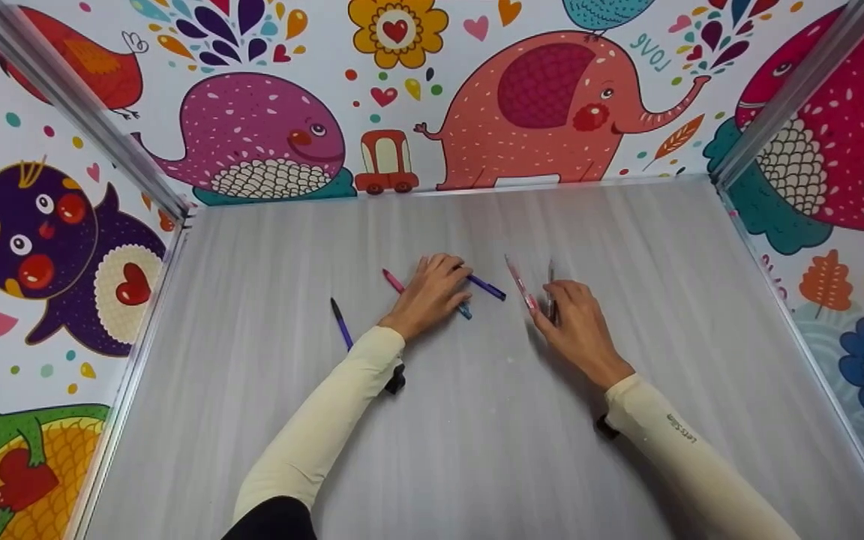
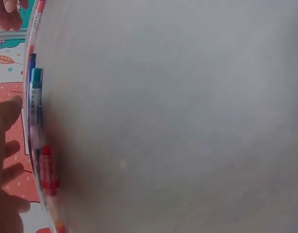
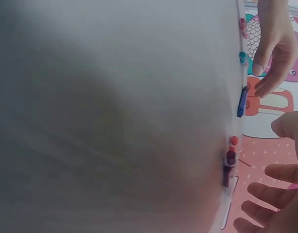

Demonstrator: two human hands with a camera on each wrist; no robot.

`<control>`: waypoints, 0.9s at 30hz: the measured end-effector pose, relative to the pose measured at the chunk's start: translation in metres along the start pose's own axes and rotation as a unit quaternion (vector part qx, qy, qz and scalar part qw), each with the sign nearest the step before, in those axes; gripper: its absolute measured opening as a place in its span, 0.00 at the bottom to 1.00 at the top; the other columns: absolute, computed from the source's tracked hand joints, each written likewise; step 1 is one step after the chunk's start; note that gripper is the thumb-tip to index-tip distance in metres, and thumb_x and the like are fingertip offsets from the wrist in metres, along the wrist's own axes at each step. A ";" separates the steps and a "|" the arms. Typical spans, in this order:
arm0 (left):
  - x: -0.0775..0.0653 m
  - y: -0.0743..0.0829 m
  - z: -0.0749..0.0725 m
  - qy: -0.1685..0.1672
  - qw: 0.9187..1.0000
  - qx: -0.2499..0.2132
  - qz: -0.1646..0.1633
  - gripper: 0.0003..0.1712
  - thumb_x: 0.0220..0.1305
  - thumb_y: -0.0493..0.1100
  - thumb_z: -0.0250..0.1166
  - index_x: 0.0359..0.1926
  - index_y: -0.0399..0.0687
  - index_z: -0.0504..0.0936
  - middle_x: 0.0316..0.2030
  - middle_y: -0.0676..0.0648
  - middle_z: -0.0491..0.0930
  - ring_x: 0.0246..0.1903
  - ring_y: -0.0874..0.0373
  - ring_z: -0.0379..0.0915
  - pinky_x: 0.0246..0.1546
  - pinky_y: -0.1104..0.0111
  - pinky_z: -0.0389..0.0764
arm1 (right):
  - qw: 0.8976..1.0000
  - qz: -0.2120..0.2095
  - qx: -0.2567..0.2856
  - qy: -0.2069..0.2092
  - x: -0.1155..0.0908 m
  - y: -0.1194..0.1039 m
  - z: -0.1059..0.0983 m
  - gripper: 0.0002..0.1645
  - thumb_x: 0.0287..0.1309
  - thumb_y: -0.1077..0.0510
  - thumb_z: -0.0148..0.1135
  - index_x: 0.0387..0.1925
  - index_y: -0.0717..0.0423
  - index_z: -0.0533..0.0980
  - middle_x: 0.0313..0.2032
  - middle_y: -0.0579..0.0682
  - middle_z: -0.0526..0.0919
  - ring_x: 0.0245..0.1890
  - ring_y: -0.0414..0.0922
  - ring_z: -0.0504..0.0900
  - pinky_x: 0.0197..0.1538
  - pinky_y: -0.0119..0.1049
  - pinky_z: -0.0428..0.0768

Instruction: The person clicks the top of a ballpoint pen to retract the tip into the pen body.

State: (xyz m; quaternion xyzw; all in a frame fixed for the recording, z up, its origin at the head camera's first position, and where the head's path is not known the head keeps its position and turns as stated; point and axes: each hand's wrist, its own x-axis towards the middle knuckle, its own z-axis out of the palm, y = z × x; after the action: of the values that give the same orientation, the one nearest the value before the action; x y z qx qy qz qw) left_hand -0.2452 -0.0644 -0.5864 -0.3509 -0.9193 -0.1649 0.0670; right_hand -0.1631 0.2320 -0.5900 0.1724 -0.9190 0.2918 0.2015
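My left hand [image 1: 430, 296] reaches over a pink pen [image 1: 392, 280] and a teal-ended pen [image 1: 465, 310], covering parts of both in the head view. Just beyond its fingertips lies a blue pen [image 1: 487, 287]. The left wrist view shows its loosely bent fingers [image 2: 12, 172] apart from the pens, holding nothing. On the other side, my right hand [image 1: 580, 326] is over a dark pen [image 1: 551, 271], beside a clear pen with red parts [image 1: 520, 283]. Its fingers [image 3: 275, 194] are spread and hold nothing in the right wrist view, with the dark pen [image 3: 229, 167] below them.
Another blue pen with a black end [image 1: 340, 322] lies left of my left forearm. The pens rest on a grey wood-grain table [image 1: 477, 420]. Metal-edged panels with cartoon animals [image 1: 537, 112] stand along its back and sides.
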 end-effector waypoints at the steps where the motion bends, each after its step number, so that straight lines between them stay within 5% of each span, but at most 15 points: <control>1: 0.001 0.001 0.001 -0.002 1.000 -0.002 0.001 0.24 0.82 0.51 0.67 0.70 0.46 0.83 0.69 0.42 0.80 0.72 0.44 0.71 0.77 0.36 0.65 | 1.000 0.001 0.002 -0.001 -0.001 0.001 0.000 0.27 0.64 0.58 0.80 0.57 0.73 0.82 0.54 0.69 0.85 0.58 0.68 0.80 0.63 0.66 0.78; 9: 0.007 0.002 0.005 -0.011 1.000 -0.003 0.002 0.23 0.82 0.52 0.67 0.69 0.48 0.84 0.69 0.43 0.80 0.71 0.45 0.71 0.77 0.36 0.65 | 0.999 0.041 0.018 -0.018 -0.002 0.007 0.000 0.29 0.62 0.59 0.82 0.58 0.72 0.82 0.57 0.69 0.84 0.62 0.68 0.78 0.66 0.65 0.76; 17: 0.016 -0.004 0.012 -0.023 0.999 0.001 0.030 0.21 0.83 0.50 0.66 0.69 0.47 0.85 0.67 0.43 0.81 0.71 0.46 0.72 0.76 0.34 0.64 | 1.000 0.022 0.019 -0.004 -0.003 0.003 0.005 0.26 0.62 0.61 0.81 0.56 0.72 0.83 0.55 0.67 0.85 0.59 0.66 0.80 0.64 0.64 0.78; 27: 0.020 -0.016 0.015 -0.017 0.999 0.002 0.033 0.20 0.84 0.51 0.65 0.67 0.47 0.85 0.65 0.44 0.82 0.67 0.46 0.73 0.74 0.46 0.70 | 1.000 0.017 0.020 -0.001 -0.006 0.001 0.009 0.24 0.62 0.62 0.81 0.55 0.71 0.83 0.54 0.66 0.85 0.59 0.66 0.79 0.64 0.64 0.78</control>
State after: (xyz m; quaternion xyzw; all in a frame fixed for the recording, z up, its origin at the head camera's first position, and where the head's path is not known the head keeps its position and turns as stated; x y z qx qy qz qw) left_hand -0.2709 -0.0577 -0.5999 -0.3839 -0.9086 -0.1543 0.0576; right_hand -0.1608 0.2282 -0.6001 0.1610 -0.9158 0.3136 0.1923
